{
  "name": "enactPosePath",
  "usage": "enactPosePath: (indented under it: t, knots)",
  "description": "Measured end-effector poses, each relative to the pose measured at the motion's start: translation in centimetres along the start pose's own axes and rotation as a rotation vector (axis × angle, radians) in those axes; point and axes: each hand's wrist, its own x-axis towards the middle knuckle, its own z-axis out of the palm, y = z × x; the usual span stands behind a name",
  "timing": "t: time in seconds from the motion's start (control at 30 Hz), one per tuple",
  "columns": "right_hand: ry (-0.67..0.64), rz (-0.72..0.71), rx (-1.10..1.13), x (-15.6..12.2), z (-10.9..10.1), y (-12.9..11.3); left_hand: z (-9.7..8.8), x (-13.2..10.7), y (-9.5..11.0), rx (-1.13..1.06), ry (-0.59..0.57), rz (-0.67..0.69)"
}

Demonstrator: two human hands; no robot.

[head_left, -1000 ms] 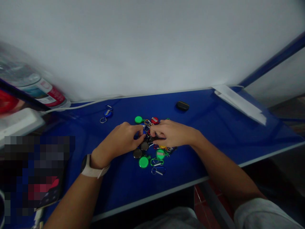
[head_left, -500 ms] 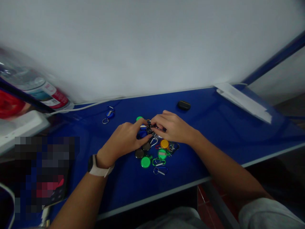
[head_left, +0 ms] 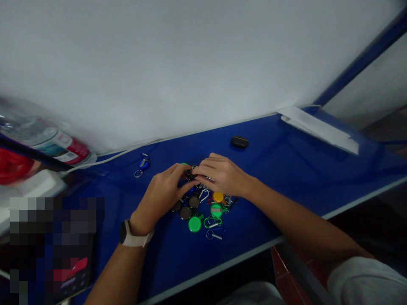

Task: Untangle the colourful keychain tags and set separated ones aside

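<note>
My left hand [head_left: 162, 197] and my right hand [head_left: 222, 174] meet above a pile of key tags on a blue table, their fingertips pinching a small dark metal key ring [head_left: 191, 173]. Below them lie round plastic tags: a green one [head_left: 195, 223], another green one [head_left: 216, 210], a yellow one [head_left: 218, 197] and a dark grey one [head_left: 185, 212]. Small carabiner clips [head_left: 212, 222] are tangled among them. My hands hide the pile's upper part. A separate blue key tag [head_left: 143, 165] lies to the left.
A black oval case [head_left: 239, 142] sits at the back of the table. A white cable [head_left: 101, 161] runs along the wall. A plastic water bottle [head_left: 41, 137] stands at the left, and white paper [head_left: 318, 129] lies at the back right. A pixelated patch covers the lower left.
My hands have drawn closer over the pile, and the yellow tag now shows below them. The whole view has shifted and tilted slightly.
</note>
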Motion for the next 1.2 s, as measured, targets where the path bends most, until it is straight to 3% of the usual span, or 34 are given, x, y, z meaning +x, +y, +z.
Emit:
enactPosePath:
  t: [0.2, 0.33, 0.63, 0.9, 1.2]
  knots:
    - [0.033, 0.010, 0.011, -0.1, 0.4, 0.3, 0.3, 0.1, -0.5, -0.113, 0.055, -0.049]
    - [-0.017, 0.034, -0.006, -0.1, 0.6, 0.3, 0.4, 0.2, -0.4, -0.106, 0.085, -0.125]
    - [-0.057, 0.181, -0.037, -0.2, 0.2, 1.2, 0.6, 0.0, -1.5, -0.092, 0.135, -0.164]
    - [-0.054, 0.208, 0.037, -0.1, 0.6, 1.2, 0.9, 0.2, -1.4, -0.170, 0.124, -0.135]
    - [-0.094, 0.219, 0.023, -0.1, 0.4, 1.2, 0.9, 0.1, -1.4, -0.108, 0.148, -0.097]
